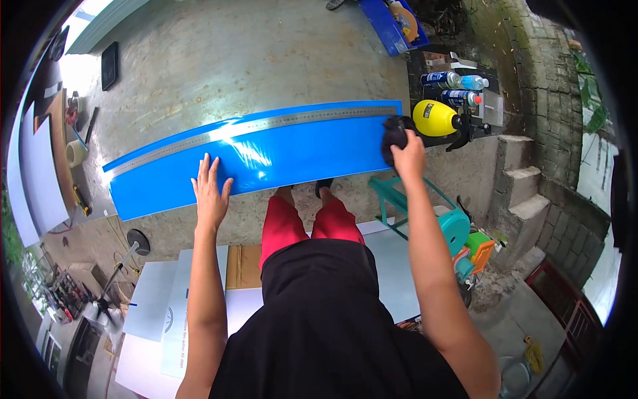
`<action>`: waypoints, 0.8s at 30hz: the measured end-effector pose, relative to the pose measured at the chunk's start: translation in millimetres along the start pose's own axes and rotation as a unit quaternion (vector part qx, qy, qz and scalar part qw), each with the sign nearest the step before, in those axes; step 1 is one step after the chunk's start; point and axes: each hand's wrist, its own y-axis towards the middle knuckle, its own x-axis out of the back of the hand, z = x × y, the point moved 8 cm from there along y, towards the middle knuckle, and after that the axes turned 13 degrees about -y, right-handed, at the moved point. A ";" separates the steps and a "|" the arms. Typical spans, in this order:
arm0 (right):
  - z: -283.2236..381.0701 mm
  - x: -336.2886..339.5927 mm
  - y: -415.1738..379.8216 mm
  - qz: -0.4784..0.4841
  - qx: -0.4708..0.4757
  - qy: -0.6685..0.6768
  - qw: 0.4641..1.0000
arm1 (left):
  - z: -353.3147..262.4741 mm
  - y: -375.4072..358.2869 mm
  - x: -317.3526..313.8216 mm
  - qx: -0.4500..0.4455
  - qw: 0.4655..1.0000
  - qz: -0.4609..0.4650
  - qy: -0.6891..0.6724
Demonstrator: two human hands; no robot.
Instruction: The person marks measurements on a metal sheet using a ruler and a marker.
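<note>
A long glossy blue sheet [299, 151] lies across the near edge of the table, with a metal ruler [266, 124] along its far side. My left hand [211, 189] rests on the sheet left of centre, fingers spread and flat. At the sheet's right end, my right hand [409, 154] grips a black cloth [397, 136], which covers that end of the sheet and touches or nearly touches the ruler's tip. The fingers under the cloth are partly hidden.
A yellow spray bottle [435, 118], cans [438, 80] and a blue toolbox [392, 30] are at the right. A black phone-like device [109, 66], a tape roll [76, 153] and a cutter [82, 199] lie at the left. A green stool [392, 199] stands below the table's edge.
</note>
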 end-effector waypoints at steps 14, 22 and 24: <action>130.4 60.9 -130.1 0.223 0.220 0.545 0.778 | -222.0 -19.5 1.0 -0.004 0.831 0.012 -0.556; 14.7 58.2 -57.4 -0.039 0.209 0.349 0.913 | -169.5 121.5 226.7 -0.330 0.878 -0.278 0.205; -13.1 37.2 -46.7 -0.072 0.203 0.309 0.926 | -139.6 173.7 226.6 -0.228 0.937 -0.262 0.049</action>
